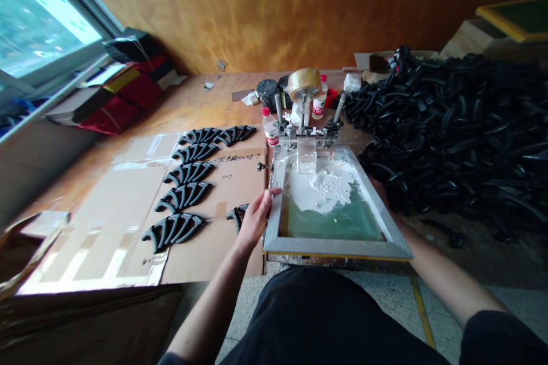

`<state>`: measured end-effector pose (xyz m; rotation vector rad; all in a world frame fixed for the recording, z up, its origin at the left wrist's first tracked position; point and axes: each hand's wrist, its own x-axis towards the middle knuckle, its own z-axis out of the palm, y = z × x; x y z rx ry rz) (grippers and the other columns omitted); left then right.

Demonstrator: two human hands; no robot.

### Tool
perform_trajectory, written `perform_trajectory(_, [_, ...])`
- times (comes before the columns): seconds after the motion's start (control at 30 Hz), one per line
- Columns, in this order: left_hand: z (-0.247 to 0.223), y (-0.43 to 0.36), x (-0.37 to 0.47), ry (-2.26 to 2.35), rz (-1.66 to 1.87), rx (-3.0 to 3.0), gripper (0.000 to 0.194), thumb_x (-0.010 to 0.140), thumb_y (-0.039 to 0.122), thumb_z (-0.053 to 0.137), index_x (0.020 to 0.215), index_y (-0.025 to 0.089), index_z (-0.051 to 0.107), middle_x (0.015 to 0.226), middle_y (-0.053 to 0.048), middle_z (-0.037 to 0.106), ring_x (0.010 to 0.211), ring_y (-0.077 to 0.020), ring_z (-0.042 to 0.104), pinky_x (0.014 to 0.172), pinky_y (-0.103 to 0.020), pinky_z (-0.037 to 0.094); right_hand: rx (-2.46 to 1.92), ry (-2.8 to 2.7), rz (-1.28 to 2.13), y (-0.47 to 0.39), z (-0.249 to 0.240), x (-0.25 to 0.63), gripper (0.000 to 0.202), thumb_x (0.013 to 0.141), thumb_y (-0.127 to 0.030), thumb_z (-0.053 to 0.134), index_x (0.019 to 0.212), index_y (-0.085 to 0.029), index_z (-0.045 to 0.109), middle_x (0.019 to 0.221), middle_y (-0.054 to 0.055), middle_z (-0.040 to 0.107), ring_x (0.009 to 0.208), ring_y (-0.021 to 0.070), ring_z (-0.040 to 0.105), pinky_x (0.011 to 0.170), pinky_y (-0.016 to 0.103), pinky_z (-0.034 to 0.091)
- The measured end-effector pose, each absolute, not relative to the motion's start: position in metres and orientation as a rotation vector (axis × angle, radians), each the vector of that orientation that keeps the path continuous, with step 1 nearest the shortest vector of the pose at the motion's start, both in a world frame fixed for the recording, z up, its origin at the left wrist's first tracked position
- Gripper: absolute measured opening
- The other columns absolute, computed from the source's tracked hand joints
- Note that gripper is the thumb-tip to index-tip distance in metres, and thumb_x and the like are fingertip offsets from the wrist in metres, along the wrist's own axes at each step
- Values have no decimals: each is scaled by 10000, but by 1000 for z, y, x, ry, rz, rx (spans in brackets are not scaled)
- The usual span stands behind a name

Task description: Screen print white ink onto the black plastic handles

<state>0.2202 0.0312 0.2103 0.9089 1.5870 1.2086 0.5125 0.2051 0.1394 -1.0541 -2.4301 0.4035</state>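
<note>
Left hand (253, 218) reaching forward, fingers curled in a grip, right hand (380, 191) (mostly hidden) extended, forearms bare

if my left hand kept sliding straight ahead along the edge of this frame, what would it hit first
Probably the small clamp knob sticking out beside the screen frame, then the red-capped bottle further on. The left hand points up along the frame's left rail; depth is hard to judge.

The right hand (380, 193) is almost wholly hidden behind the far rail of the screen-printing frame (338, 247), so its grip cannot be told. A black curved part (237, 215) by the left hand (256, 218) is half covered by that hand. The handwriting on the cardboard sheet (233, 158) is too small to read. The heap of black parts (462, 125) runs off the right edge, perhaps much farther.
</note>
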Motion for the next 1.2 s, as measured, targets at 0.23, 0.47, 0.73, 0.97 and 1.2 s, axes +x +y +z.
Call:
perform_trajectory(0.23, [123,24,228,1890,920,989,660,868,479,509,1462,223,377,635,54,473,558,-113,444,542,-222,332,-1064,-2379,161,232,188,428,582,794,-304,696,1328,-153,521,1372,165,498,1224,329,476,1016,491,398])
perform_trajectory(0.47, [119,28,224,1944,811,1040,581,882,484,481,1404,229,461,680,25,556,635,-142,533,588,-240,361,-765,-2878,258,187,180,403,83,836,-157,586,880,-194,647,868,62,672,851,220,588,724,311,436])
perform_trajectory(0.73, [114,27,223,1929,840,1002,585,871,515,492,1378,224,488,727,10,573,661,-151,547,589,-240,371,-372,-2923,407,171,180,436,226,765,-51,539,838,-223,666,792,7,663,793,182,572,654,272,389])
perform_trajectory(0.97, [119,27,224,1908,881,971,586,858,512,515,1366,220,504,684,26,545,619,-133,519,569,-228,361,-395,-2845,385,149,164,442,213,831,-109,580,989,-208,684,936,30,699,807,183,618,679,281,445])
perform_trajectory(1.2, [174,26,219,1648,1070,834,670,846,633,496,1366,210,508,613,38,516,484,-94,410,468,-208,304,-931,-2537,391,235,218,406,564,854,-349,670,1388,-327,489,1058,25,709,829,189,648,705,289,486])
